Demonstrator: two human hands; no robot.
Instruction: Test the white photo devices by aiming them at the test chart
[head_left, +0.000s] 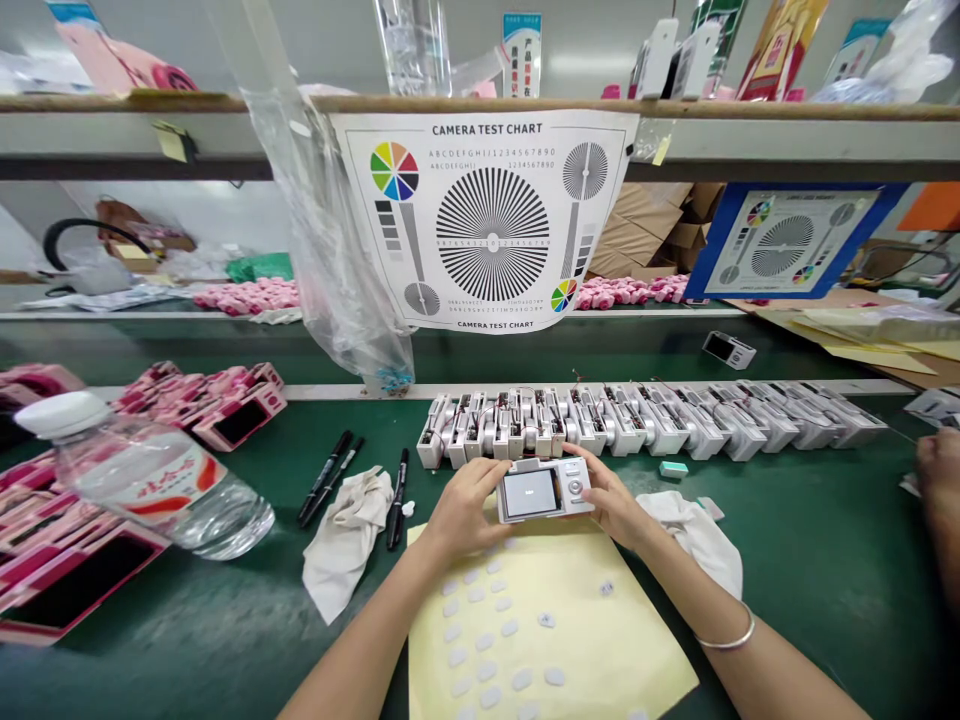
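Note:
A small white digital camera [531, 492] is held level between my two hands, its lit screen facing me. My left hand [466, 505] grips its left end. On the right end, my right hand [611, 500] has its fingers along the top and its thumb near the round button pad. Below the camera lies a yellow sheet [570, 640] with several small pale stickers on it. Just behind my hands runs a row of white camera bodies [652, 420] with their insides and wires showing. A printed camera test chart [493, 235] hangs straight ahead.
At left are a water bottle [161, 480], pink cameras [82, 570], black markers [397, 500] and a white cloth [349, 530]. Another cloth [697, 535] and a small green-white block [673, 469] lie at right. Another person's hand [939, 480] shows at the right edge. A shelf [765, 140] spans above.

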